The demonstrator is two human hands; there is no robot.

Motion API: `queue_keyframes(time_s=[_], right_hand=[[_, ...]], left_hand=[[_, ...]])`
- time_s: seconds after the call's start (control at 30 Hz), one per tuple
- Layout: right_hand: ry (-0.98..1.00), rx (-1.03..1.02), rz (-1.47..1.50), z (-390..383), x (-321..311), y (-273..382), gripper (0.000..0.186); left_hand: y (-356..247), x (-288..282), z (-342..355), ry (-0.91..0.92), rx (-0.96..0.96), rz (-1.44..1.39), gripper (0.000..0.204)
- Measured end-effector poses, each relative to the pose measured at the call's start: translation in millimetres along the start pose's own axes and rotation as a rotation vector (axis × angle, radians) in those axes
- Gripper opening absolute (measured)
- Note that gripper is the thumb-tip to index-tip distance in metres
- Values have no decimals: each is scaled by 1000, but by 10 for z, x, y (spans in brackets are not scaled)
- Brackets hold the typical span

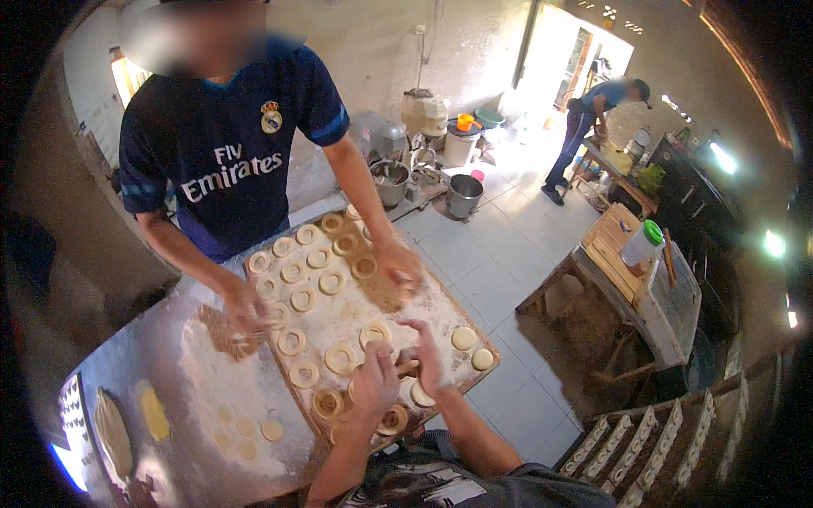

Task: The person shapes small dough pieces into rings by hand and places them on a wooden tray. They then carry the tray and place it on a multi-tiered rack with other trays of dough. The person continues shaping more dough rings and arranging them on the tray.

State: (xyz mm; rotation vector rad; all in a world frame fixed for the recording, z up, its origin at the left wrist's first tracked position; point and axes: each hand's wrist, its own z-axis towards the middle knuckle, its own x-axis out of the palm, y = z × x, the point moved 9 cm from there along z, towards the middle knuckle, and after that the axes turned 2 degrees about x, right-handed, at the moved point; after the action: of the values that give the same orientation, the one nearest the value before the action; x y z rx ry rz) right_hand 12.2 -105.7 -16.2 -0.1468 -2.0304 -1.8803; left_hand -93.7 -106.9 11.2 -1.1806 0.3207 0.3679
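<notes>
Both my hands are over the near part of a floured board (385, 305). My left hand (375, 383) is closed around a small brown piece (408, 367) that looks like wood; its kind is unclear. Beside that piece, my right hand (429, 362) is slightly blurred, with its fingers stretched out. Several dough rings lie on the board in rough rows; one dough ring (340, 345) is just left of my left hand, and another (375, 325) lies beyond my hands. Two plain dough discs (464, 339) rest at the board's right edge.
Across the board stands a person in a dark blue shirt (229, 161), one hand (246, 311) over the left edge, the other (400, 269) over the far right. A floured table (182, 440) holds small dough discs. A wooden bench (622, 262) and trays (652, 444) are at right.
</notes>
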Motion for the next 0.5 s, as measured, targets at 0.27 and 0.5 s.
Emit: queue_keyframes(time_s=[0.27, 0.5], right_hand=[[-86, 20, -149, 15, -799, 74, 64], [-460, 194, -1009, 289, -1519, 98, 78]], left_hand=[[70, 854, 202, 265, -149, -170, 21], [366, 1185, 725, 296, -223, 379, 47]])
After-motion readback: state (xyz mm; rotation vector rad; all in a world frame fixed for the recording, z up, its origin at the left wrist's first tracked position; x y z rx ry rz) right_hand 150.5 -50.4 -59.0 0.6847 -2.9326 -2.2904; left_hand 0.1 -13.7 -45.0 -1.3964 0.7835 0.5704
